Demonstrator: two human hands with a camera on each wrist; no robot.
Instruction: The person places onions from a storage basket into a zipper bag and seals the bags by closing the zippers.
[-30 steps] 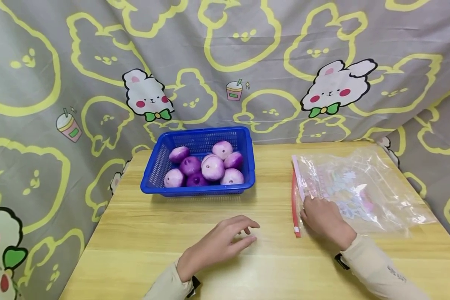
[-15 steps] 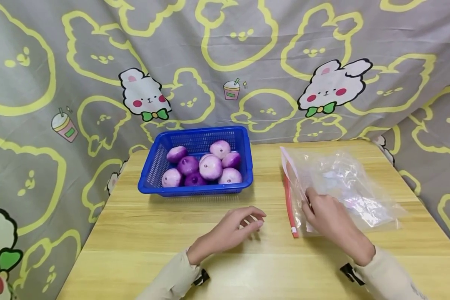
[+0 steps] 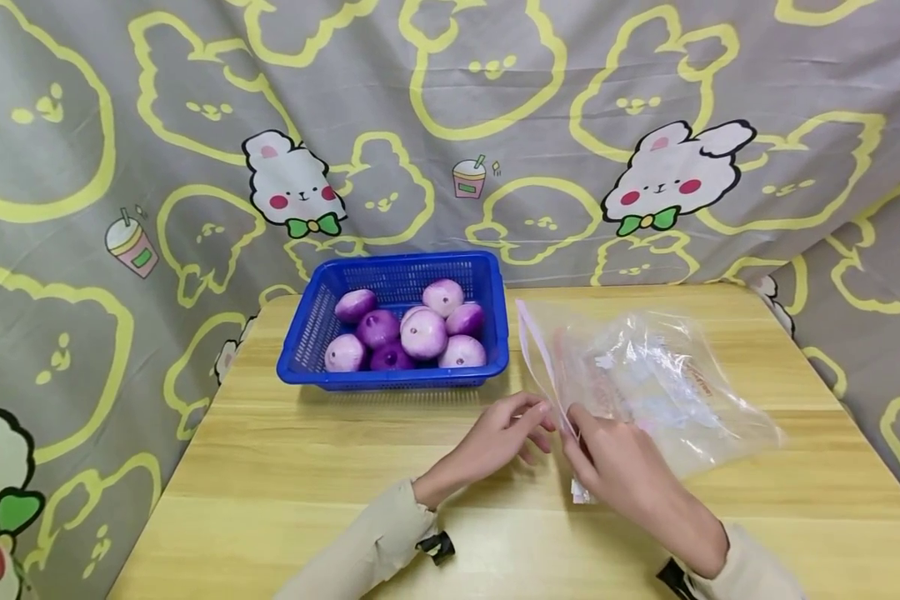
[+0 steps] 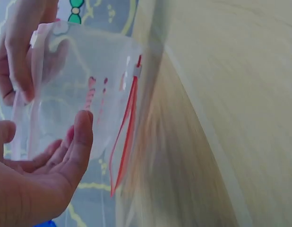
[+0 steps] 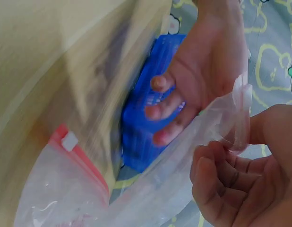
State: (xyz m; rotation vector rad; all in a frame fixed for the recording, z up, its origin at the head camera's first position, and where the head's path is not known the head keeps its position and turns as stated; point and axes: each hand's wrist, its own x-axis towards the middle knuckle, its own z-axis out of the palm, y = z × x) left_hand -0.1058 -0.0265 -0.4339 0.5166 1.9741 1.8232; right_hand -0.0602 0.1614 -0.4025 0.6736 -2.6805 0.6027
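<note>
A clear plastic slider bag (image 3: 660,392) with a printed design lies on the right half of the wooden table, its pale pink mouth edge raised toward the left. My right hand (image 3: 618,467) pinches that edge near its front end. Close by, my left hand (image 3: 498,437) hangs with loosely bent fingers beside the bag's mouth, gripping nothing. In the left wrist view a red zip strip (image 4: 123,137) with a white slider shows at the right; whether it belongs to a second bag I cannot tell.
A blue perforated plastic basket (image 3: 393,379) holding several purple onions (image 3: 423,333) stands at the back left of the table (image 3: 307,517). Behind the table hangs a grey curtain (image 3: 420,217) with cartoon prints.
My right hand has drawn the bag's edge leftward, lifting it off the table. My left hand has moved right and slightly forward, up to the bag's mouth.
</note>
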